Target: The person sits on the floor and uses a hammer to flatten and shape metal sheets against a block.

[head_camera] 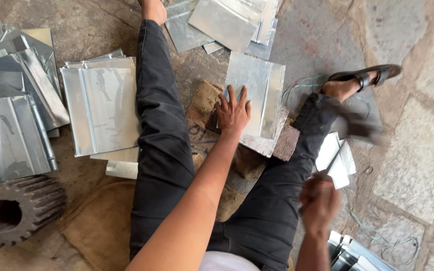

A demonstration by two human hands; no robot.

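Two hands busy: left hand [233,113] fingers spread flat pinning metal sheet [257,95] on stone block [277,143], right hand [320,200] gripping blurred hammer [352,125]; keep fingers clear of fold line.

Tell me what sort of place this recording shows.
Likely an informal sheet-metal workshop on a stone floor: stacks of folded metal sheets, a large gear, and the left hand pressing a sheet on a block.
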